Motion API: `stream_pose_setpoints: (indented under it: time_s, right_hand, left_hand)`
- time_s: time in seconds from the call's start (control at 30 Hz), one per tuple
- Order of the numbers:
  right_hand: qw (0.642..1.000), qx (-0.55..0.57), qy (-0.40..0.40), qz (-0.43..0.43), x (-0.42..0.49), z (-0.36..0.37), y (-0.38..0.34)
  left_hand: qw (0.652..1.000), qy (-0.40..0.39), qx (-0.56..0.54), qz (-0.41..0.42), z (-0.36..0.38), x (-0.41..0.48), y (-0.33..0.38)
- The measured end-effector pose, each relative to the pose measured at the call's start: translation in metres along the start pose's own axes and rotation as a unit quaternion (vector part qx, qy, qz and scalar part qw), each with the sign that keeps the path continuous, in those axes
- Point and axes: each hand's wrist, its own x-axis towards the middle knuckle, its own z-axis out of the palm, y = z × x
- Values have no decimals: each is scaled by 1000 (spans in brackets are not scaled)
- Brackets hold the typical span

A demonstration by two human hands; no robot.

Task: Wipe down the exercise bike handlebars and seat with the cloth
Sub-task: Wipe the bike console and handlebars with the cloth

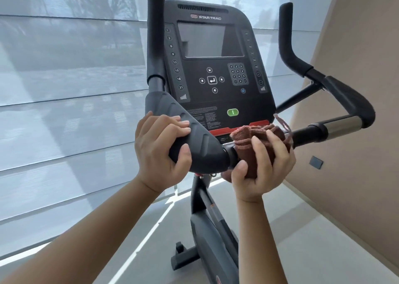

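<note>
- the handlebars (306, 136) lie with their long axis across the view, left to right, the cross tube rising a little toward the right.
- two foam-covered horns (155, 35) point straight up, one on each side of the console (211, 68).
- the left hand (159, 145) grips the left padded rest (194, 137), fingers curled over its top and thumb underneath.
- the right hand (259, 171) holds the cloth (254, 137) bunched round the cross tube just right of that rest, fingers curled over it and thumb below.
- the cloth is reddish brown and folded thick, with a pale loop (280, 122) sticking up at its right side.
- right of the cloth come bare black tube, then a steel sleeve (343, 125), then the right padded rest (349, 104), which angles back toward the right horn.
- the console stands directly behind the tube; its screen is dark and its red lower edge sits just behind the cloth.
- the frame post (207, 208) drops from under the handlebars to the floor (302, 240).
- pale window blinds (64, 89) fill the left side.
- a beige wall (356, 68) with a small dark plate (315, 162) closes the right.
</note>
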Motion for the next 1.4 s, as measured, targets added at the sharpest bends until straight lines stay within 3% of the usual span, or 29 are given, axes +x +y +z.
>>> stream_pose_setpoints:
  time_s: [0.13,0.27,0.43,0.53,0.67,0.77,0.87,1.0,1.17,1.3,1.4]
  right_hand:
    - [999,-28,-18,34,20,-8,42]
    - [993,-23,-117,18,19,-14,-7]
    - [962,7,-264,-66,44,-27,-8]
    - [949,-42,-311,-29,68,-35,37]
    - [949,-56,-309,17,72,-39,50]
    - [947,-16,-319,-21,66,-38,44]
    - [941,9,-337,-40,78,-39,75]
    - [935,-54,-347,-49,95,-42,123]
    - [936,-18,-352,1,85,-37,95]
    - [892,17,-443,-90,108,-41,117]
    - [831,0,-552,-60,137,-34,132]
  left_hand:
    - [1000,-6,-4,-3,-1,1,1]
    - [1000,-5,2,-5,-2,0,0]
    - [996,-88,26,-21,-14,1,2]
    - [987,-146,61,-36,-21,3,13]
    - [977,-168,135,3,-1,0,60]
    - [974,-169,145,31,32,1,86]
    - [965,-168,200,24,57,6,92]
    - [962,-132,238,-30,69,7,94]
    - [956,-132,262,-15,70,3,92]
    - [958,-119,262,8,70,1,89]
    - [959,-109,260,17,71,-1,87]
